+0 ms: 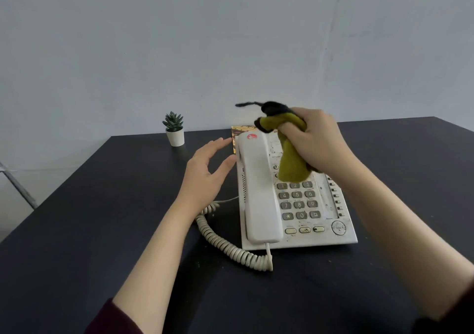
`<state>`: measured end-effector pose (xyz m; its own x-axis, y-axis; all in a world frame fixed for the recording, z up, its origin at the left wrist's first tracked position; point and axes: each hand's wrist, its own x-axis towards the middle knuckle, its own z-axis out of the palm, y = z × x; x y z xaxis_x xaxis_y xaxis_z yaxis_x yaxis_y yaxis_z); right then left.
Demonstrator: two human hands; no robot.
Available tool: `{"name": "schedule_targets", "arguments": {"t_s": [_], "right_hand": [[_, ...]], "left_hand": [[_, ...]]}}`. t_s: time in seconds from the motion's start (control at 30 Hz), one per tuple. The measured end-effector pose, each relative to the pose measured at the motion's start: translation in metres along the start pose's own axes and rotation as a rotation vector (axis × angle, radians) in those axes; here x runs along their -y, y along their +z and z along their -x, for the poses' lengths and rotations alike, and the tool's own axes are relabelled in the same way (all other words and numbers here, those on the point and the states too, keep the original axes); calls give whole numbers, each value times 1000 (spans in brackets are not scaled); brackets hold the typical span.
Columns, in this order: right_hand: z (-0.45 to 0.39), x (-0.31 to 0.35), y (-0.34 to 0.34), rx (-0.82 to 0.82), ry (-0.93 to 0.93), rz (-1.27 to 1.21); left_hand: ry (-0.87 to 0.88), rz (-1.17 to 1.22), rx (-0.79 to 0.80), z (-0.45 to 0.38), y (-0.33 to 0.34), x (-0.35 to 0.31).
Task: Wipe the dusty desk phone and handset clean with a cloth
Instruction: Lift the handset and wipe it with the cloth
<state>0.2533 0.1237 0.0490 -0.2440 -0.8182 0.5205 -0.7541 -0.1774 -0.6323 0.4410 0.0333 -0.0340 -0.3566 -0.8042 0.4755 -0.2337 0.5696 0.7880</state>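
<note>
Two bare forearms are being shown, reaching in from the bottom edge. A dark maroon sleeve is being worn on the left arm, pushed up near the elbow. A similar dark sleeve is being worn on the right arm. No rings, watch or gloves are being worn on the left hand or the right hand.

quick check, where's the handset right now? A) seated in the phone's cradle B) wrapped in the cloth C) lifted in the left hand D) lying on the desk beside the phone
A: the handset lies seated along the left side of the phone, with the open left hand beside it and the cloth bunched in the right hand above the keypad.
</note>
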Motion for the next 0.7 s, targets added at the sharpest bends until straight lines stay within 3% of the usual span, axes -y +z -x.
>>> {"name": "schedule_targets", "arguments": {"t_s": [0.3,0.7], "right_hand": [[-52,-1,57,222,-105,554],[5,-2,43,284,-363,442]], "left_hand": [[-17,-42,-192,-2,-10,-2],[8,-53,-222,-2,-4,-6]]}}
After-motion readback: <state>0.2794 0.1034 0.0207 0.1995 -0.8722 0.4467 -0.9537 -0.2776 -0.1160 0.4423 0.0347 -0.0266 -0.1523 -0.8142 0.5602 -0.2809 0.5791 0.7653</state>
